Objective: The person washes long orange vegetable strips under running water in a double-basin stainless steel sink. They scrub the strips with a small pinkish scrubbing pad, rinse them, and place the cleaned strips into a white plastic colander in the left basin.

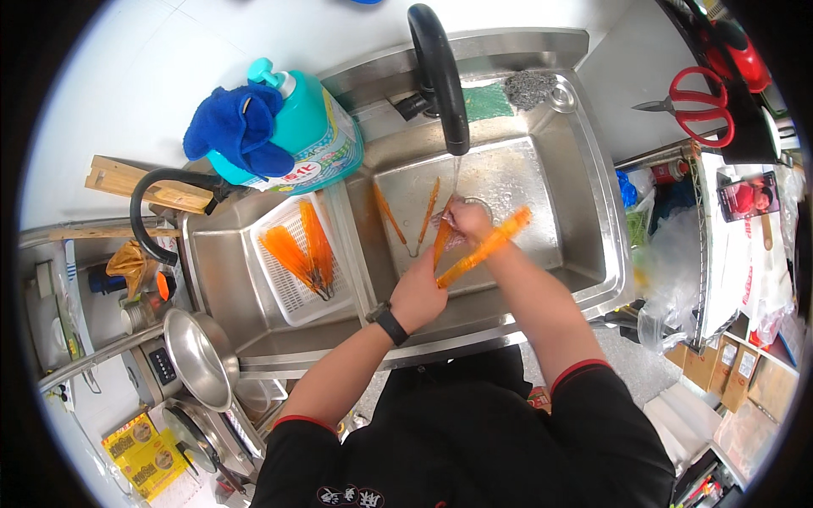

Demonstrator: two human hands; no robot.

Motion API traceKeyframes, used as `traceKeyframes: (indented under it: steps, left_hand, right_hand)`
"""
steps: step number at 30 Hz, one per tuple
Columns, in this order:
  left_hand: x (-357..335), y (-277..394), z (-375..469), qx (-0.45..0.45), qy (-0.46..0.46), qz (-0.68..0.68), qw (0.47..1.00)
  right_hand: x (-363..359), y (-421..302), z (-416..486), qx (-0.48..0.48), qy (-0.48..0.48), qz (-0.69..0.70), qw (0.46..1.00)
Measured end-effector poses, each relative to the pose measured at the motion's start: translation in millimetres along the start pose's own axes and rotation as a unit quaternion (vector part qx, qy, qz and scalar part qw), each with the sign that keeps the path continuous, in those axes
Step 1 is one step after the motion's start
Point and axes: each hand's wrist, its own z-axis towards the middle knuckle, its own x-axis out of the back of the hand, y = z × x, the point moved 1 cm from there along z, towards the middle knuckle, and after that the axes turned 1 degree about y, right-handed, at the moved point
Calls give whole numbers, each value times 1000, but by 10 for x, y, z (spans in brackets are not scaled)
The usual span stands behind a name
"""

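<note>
Over the right basin, my left hand grips the joined end of orange-handled tongs, whose arms spread apart. My right hand closes around one arm with a crumpled, pale pinkish cloth or scrubber, beneath the thin stream from the black faucet. On the basin floor to the left lies another spread pair of orange tongs. Several more orange tongs are bunched in a white perforated plastic basket in the left basin. Something round is partly hidden behind my right hand.
A teal pump bottle with a blue cloth over it stands behind the basin divider. A green scouring pad and steel wool lie behind the right basin. Red-handled scissors hang at right; a steel bowl is at left.
</note>
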Motion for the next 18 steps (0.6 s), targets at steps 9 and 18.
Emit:
traceKeyframes:
  steps: [9,18]
  left_hand:
    - [100,178,74,-8,14,-52,999]
    - [157,107,125,47,24,-148,988]
  right_hand:
    - [420,184,767,128,-91,-108,982]
    - [-136,213,378,-22,-19,204,979]
